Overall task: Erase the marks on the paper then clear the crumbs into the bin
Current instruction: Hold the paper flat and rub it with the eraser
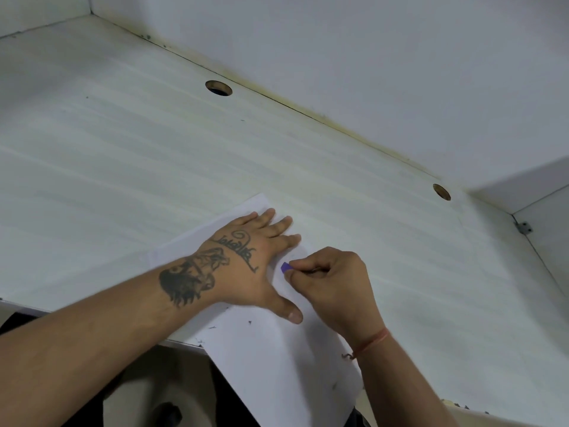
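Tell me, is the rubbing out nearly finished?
Not yet. The left hand presses the paper flat while the right hand pinches a purple eraser against it. Dark crumbs already lie on the sheet. Sweeping them into a bin is left; no bin shows.

The left hand [246, 260] lies flat on the white paper [271, 359]. The right hand [329, 288] pinches a small purple eraser [285, 267] against the paper (its near end hangs off the white desk [154, 167]).
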